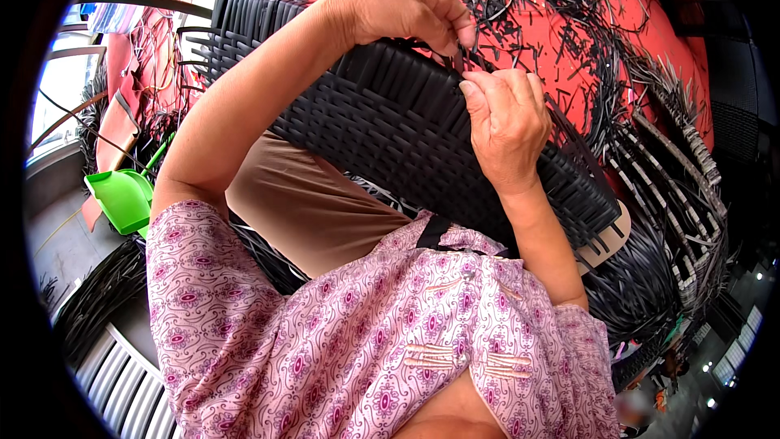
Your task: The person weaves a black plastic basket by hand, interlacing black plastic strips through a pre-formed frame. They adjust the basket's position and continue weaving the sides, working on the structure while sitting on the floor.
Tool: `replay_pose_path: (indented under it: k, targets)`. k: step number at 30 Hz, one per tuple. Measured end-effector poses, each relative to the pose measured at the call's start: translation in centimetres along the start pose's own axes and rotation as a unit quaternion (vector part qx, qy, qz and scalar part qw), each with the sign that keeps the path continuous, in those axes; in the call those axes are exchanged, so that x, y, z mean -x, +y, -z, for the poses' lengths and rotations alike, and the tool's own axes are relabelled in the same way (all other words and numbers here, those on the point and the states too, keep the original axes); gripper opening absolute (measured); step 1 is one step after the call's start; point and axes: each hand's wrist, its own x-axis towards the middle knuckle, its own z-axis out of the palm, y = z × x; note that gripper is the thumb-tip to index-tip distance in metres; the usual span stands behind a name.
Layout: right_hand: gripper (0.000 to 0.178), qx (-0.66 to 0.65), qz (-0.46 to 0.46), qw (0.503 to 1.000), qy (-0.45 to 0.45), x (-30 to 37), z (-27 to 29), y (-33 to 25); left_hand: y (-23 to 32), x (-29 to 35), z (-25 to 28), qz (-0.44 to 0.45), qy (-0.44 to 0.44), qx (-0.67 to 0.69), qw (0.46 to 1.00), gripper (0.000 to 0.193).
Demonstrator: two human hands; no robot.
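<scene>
A black woven wicker panel (357,118), made of flat plastic strips, slants across my lap from upper left to lower right. My left hand (406,15) is bent over its far edge, the fingertips closed on a thin dark strip (460,60). Just below and to the right, my right hand (510,120) pinches at that same edge, with thumb and forefinger beside the strip. The two hands nearly touch. The exact grip of the right fingertips is partly hidden behind its thumb and knuckles.
Beyond the panel, cut black strips (561,49) litter a red sheet (536,0). Long loose strips stick out at the panel's left end. A light green dustpan (122,199) stands at left. Bundled strips (691,187) and a slatted grey-white item (122,382) lie around me.
</scene>
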Motion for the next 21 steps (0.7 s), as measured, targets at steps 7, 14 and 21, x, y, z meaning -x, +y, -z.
replay_pose_path:
  k: [7, 14, 21]
  targets:
    - [0.022, 0.003, 0.049, 0.999, 0.013, 0.5, -0.2, 0.0, 1.2, 2.7, -0.1, -0.058, -0.066, -0.131, 0.988, 0.016]
    - [0.034, -0.066, 0.010, 0.998, -0.007, -1.7, -1.2, -1.3, -0.6, 3.8, 3.2, -0.061, 0.061, -0.209, 0.974, 0.019]
    - [0.032, -0.041, 0.032, 0.998, -0.017, -3.3, -2.9, -2.7, -0.3, 3.7, 3.7, -0.040, 0.029, -0.237, 0.970, 0.017]
